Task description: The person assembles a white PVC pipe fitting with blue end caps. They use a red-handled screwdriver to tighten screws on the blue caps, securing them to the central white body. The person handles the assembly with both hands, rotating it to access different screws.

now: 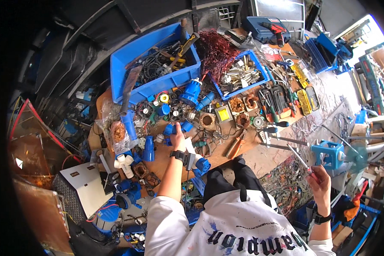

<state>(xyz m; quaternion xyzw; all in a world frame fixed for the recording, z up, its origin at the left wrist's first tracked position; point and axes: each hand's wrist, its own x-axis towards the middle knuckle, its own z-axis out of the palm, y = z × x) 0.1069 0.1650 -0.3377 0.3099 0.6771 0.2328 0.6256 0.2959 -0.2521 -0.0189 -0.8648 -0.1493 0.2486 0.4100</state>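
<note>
My left hand (178, 140) reaches over the wooden bench, its thumb pointing away from me and its fingers closed on a blue plastic fitting (186, 126). The grip is partly hidden under the hand. Near that wrist are a white piece (189, 147) and a blue round connector (202, 165). Off to the right, past the bench, my right hand (319, 184) is closed around a screwdriver (299, 156). Its thin metal shaft slants up and left, while its handle is mostly covered. A light-blue block with round openings (328, 154) stands beyond that hand.
A large blue crate (166, 81) holds cables and tools at the back. Beside it are a blue tray of metal parts (243, 76) and tangled dark-red wire (215, 53). Pliers (236, 145), hex keys (277, 99) and a red drill (278, 30) lie around. Scrap wires (290, 177) cover the floor.
</note>
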